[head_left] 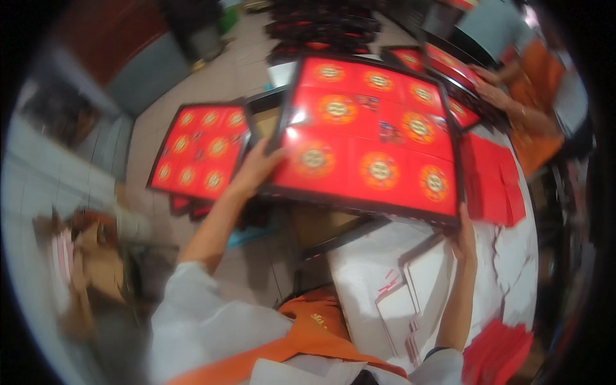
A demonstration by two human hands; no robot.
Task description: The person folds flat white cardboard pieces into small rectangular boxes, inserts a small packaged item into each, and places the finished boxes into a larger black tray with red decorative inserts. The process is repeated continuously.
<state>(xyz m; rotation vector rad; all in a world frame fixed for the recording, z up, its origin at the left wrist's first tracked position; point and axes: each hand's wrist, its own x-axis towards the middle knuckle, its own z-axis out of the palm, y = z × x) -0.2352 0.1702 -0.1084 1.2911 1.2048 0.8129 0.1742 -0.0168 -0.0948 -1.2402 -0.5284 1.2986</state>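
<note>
A large flat tray (359, 204) with a black rim is raised in front of me, tilted. Red square packets (321, 131) with round gold emblems fill it in rows. My left hand (258, 168) grips its left edge, the thumb over the rim. At the near right corner, my right hand (463, 234) holds the rim from the side and below. To the left, near my left forearm, a similar filled tray (186, 191) tops a low stack. Part of another black-rimmed tray (308, 247) shows beneath the one in my hands.
A white table (475, 282) lies under and right of the tray, with white card pieces (420, 276) and red packets (491, 179) on it. More red sheets (497, 353) lie at the near right. Across the table a co-worker's hands (494, 90) hold another tray. Dark trays (321, 25) are stacked behind.
</note>
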